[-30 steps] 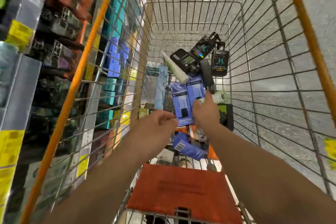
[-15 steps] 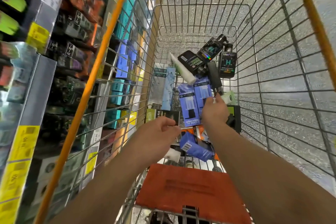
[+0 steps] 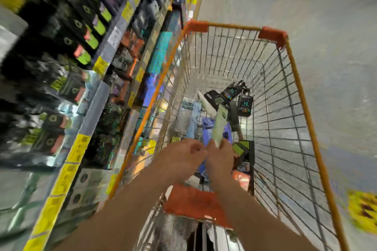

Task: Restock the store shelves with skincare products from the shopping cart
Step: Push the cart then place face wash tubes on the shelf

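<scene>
The cart (image 3: pixel 289 71) holds black bottles (image 3: pixel 245 103), blue boxes (image 3: pixel 206 126) and a white tube (image 3: pixel 206 104). The right hand (image 3: pixel 221 159) grips a pale green tube (image 3: pixel 219 126), which rises above its fingers over the boxes. The left hand (image 3: pixel 181 159), just beside it, is curled, holding nothing visible.

orange-rimmed wire cart (image 3: pixel 302 96), pale green tube (image 3: pixel 220 126), blue boxes (image 3: pixel 208 126), yellow shelf labels (image 3: pixel 78 150)

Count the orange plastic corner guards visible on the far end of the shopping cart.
2: the left corner guard and the right corner guard, both on the shopping cart rim's far end. The near corners are out of view.
</scene>
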A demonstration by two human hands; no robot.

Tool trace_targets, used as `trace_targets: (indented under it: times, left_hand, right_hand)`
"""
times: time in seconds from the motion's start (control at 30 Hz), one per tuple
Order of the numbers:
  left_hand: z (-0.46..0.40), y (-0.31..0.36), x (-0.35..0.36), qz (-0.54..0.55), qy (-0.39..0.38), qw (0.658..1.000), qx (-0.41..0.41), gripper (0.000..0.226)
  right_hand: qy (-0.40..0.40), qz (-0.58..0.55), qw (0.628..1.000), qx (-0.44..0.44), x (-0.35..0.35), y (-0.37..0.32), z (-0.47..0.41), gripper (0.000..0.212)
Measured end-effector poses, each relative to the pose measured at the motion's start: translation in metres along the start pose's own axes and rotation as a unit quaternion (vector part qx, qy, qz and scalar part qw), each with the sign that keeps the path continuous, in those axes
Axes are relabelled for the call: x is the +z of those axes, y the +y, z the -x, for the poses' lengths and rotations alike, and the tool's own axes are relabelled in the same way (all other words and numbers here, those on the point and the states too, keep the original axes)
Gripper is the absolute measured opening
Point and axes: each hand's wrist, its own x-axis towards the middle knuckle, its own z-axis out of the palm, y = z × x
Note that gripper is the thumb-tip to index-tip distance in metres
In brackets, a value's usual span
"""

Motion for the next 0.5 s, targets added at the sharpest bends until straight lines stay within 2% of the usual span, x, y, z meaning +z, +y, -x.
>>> trace_targets:
  times: [0.07, 0.17, 0.3, 0.4, 0.5]
  left_hand:
    - [0.021, -0.001, -0.015, 0.041, 0.042, 0.998, 0.019, 0.031]
    - [0.064, -0.007, -0.043, 0.141, 0.118, 0.982, 0.029, 0.027]
    - [0.127, -0.021, -0.083, 0.235, 0.199, 0.950, 0.059, 0.032]
    - [0.177, -0.032, -0.112, 0.276, 0.242, 0.926, 0.090, 0.024]
    - [0.225, -0.045, -0.141, 0.279, 0.289, 0.906, 0.134, 0.021]
  right_hand:
    - [-0.033, -0.013, 0.998, -0.061, 0.001, -0.024, 0.035, 0.034]
    - [-0.084, -0.035, 0.983, -0.160, -0.005, -0.064, 0.094, 0.019]
    - [-0.143, -0.037, 0.945, -0.291, -0.017, -0.104, 0.175, 0.028]
    - [-0.199, -0.059, 0.924, -0.323, -0.011, -0.123, 0.216, 0.037]
    - [-0.220, -0.031, 0.899, -0.377, -0.006, -0.144, 0.264, 0.043]
